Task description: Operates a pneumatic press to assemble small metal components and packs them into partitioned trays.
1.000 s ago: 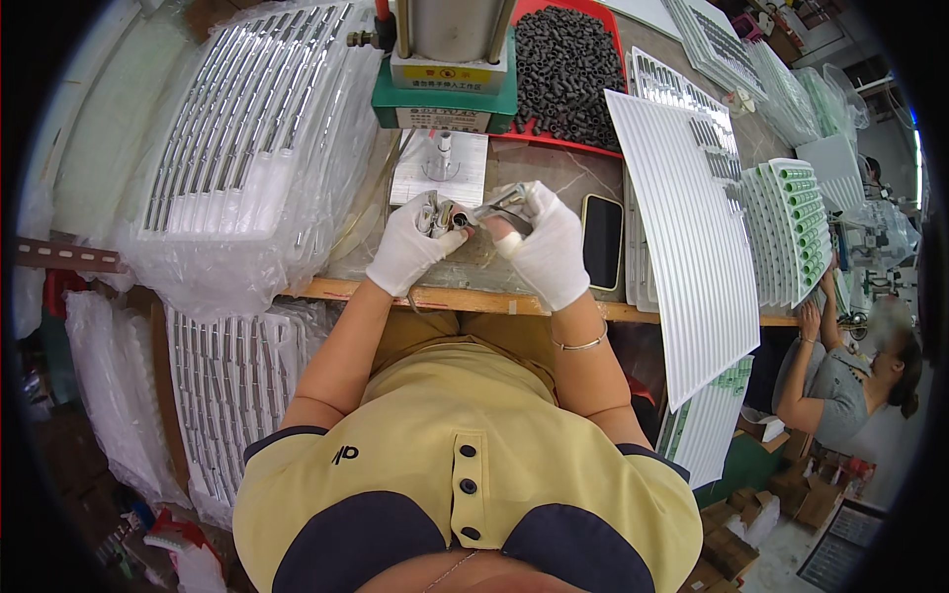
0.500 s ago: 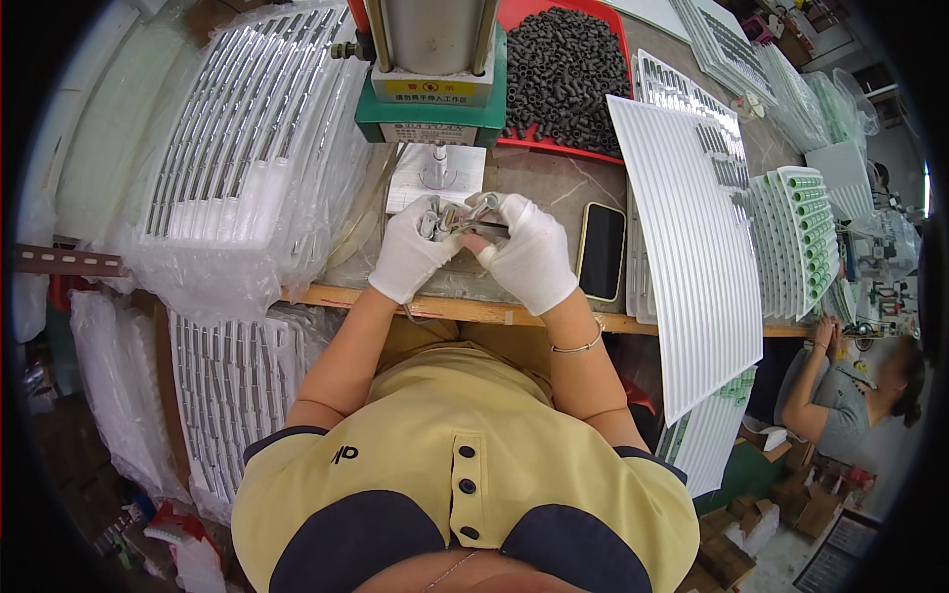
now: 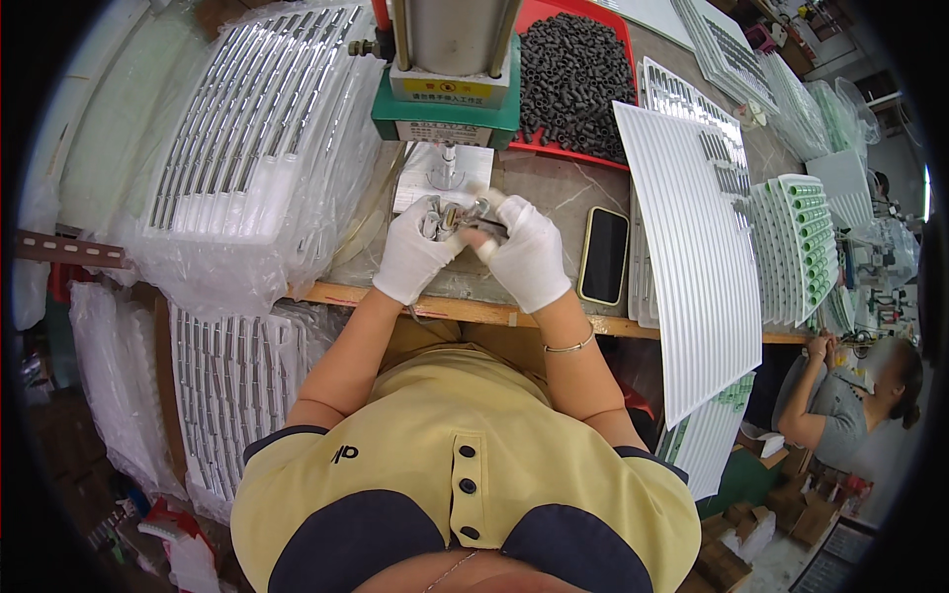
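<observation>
My left hand [image 3: 417,251], in a white glove, is closed around small shiny metal parts [image 3: 447,219]; their exact kind is too small to make out. Close beside it, my right hand [image 3: 526,255], also gloved, pinches a dark, thin piece with a silvery end against those parts. Both thumbs meet at the middle, and the right fingertips are blurred. Just beyond the hands lies the silver metal base plate [image 3: 420,180] of a green bench press [image 3: 445,121], its slim metal ram [image 3: 449,163] standing over the plate.
A red tray [image 3: 630,49] heaped with black plastic fittings [image 3: 573,84] sits behind the press. Right of my hands lie a phone [image 3: 603,255] and a white ribbed sheet [image 3: 687,267]. Plastic-wrapped trays of chrome tubes [image 3: 247,128] stand at left. Another person [image 3: 845,395] works at far right.
My right hand has shifted slightly left, its fingers curling in closer to the metal parts. The left hand keeps its grip; the whole view has shifted slightly.
</observation>
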{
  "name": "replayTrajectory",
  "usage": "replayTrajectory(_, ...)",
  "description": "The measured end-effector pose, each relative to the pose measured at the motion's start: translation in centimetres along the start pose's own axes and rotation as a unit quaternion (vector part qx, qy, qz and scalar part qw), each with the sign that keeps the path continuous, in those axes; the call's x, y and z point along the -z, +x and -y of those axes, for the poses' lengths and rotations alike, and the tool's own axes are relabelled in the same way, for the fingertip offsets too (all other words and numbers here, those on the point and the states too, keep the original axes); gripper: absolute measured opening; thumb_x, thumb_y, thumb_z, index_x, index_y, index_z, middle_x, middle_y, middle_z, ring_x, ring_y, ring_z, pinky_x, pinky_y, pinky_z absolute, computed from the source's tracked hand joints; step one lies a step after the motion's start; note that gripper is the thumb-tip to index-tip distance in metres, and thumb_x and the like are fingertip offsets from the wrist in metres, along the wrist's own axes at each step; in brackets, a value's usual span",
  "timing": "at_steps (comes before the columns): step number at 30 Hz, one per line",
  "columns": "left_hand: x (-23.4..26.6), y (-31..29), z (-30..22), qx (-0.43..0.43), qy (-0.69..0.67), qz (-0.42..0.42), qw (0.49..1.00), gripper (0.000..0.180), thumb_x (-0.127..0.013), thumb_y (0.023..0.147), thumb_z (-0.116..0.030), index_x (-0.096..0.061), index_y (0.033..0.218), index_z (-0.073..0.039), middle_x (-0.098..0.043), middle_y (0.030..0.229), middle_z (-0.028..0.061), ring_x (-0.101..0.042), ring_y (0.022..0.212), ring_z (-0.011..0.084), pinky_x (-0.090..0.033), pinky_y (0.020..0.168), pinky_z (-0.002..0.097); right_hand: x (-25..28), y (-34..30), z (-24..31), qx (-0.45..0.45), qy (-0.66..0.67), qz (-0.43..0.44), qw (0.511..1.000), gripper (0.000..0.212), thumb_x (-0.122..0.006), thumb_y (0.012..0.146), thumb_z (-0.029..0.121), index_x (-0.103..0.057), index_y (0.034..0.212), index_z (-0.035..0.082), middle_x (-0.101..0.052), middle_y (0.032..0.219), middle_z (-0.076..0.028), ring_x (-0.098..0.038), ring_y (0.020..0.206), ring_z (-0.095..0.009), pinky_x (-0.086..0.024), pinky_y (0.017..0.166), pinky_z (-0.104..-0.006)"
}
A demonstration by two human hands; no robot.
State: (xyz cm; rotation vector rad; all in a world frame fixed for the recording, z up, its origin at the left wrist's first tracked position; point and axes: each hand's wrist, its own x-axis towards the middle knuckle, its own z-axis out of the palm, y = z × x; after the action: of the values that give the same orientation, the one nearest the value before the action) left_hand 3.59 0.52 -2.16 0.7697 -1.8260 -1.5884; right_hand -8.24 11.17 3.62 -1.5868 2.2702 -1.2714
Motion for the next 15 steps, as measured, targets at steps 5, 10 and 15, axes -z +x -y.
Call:
replayTrajectory(5,0.4,-0.2,-0.5,-0.038,0.049,0.022,0.998,0.037,-0.083,0.071,-0.012,-0.062,0.1,-0.001,-0.066,0.082,0.0049,-0.058,0.071,0.0088,-0.05,0.066,0.0261,-1.4,-1.0,-1.5,-0.041,0.009,0.011,0.999,0.031,-0.079,0.072,0.021,-0.067,0.097,0.005,-0.065,0.078,-0.012,-0.066,0.072,-0.029,-0.053,0.064,-0.0357)
replayTrajectory(10,1.2,1.5,-0.6,-0.006,-0.068,-0.059,0.996,0.041,-0.084,0.069,-0.011,-0.061,0.1,0.002,-0.067,0.083,0.008,-0.062,0.075,0.01,-0.051,0.069,0.0258,-1.4,0.8,-1.7,-0.106,0.134,-0.086,0.981,0.025,-0.077,0.073,0.018,-0.065,0.091,0.004,-0.068,0.081,-0.015,-0.067,0.073,-0.032,-0.054,0.065,-0.0375)
replayTrajectory(15,2.9,8.2,-0.3,0.0,0.114,-0.012,0.993,0.043,-0.083,0.067,-0.016,-0.065,0.1,0.004,-0.07,0.088,0.0124,-0.065,0.077,0.0179,-0.051,0.073,0.0288,-2.1,5.1,-3.1,-0.131,-0.104,0.033,0.985,0.028,-0.071,0.078,0.027,-0.066,0.099,0.008,-0.069,0.088,-0.017,-0.066,0.085,-0.035,-0.053,0.077,-0.0419)
